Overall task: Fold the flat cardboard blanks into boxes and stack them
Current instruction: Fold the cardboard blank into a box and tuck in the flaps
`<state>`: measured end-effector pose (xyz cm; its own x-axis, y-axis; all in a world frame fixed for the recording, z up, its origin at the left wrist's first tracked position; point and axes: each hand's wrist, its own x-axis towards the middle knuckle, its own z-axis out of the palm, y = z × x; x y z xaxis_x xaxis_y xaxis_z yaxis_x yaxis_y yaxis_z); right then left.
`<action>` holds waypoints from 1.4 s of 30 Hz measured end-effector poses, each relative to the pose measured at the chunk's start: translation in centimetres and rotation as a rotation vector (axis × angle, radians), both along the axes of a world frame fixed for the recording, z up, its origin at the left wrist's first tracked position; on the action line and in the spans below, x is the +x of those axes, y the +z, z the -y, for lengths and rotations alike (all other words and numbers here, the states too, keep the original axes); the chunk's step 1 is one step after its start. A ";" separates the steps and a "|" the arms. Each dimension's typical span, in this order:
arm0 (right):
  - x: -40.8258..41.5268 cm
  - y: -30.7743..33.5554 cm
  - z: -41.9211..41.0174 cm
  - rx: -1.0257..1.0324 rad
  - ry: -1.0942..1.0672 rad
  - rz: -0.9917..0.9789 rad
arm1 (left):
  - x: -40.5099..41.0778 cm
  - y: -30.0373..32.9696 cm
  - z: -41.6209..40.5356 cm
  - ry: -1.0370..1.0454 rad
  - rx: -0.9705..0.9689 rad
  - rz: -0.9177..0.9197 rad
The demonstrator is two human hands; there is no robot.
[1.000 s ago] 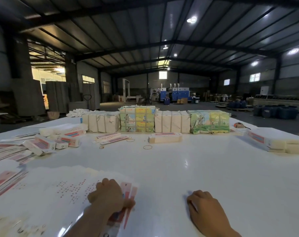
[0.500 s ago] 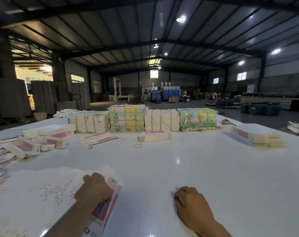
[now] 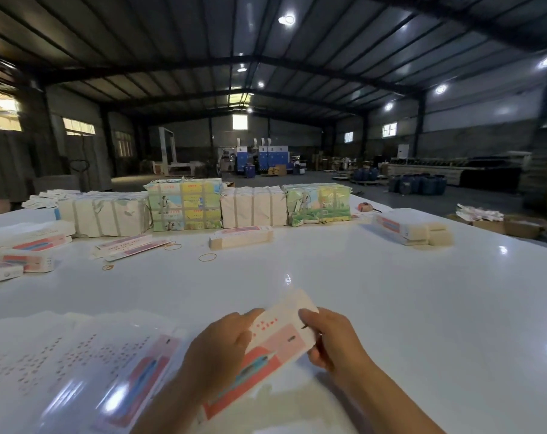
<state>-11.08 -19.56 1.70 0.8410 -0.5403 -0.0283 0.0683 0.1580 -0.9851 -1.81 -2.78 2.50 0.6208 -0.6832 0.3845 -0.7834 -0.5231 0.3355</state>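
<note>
Holding one blank [image 3: 278,343] above the white bench [image 3: 391,308], both hands have their grip clamped on it: the left hand [image 3: 217,355] curls round its left edge, the right hand [image 3: 331,341] pinches its right edge. More flat blanks [image 3: 78,364] lie fanned at the left; bundled stacks [image 3: 184,203] line the far side.

Cardboard blank [image 3: 275,343] between both hands [image 3: 278,352]

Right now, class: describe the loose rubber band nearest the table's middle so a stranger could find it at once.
Start at the row of wrapped bundles across the far table. Just in front lies a single long box. The rubber band lies left of it and nearer; it is the widest ring, lying apart.
</note>
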 end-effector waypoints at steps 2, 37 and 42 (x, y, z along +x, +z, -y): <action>0.0 -0.1 -0.2 -0.046 -0.001 0.039 | -0.1 -1.3 0.3 0.052 0.114 0.288; -2.0 2.0 0.7 -0.240 0.385 -0.031 | -2.0 0.0 -0.9 0.001 0.102 0.277; -1.8 2.2 0.5 -0.325 0.358 -0.032 | -2.1 0.6 -1.1 0.010 0.033 0.241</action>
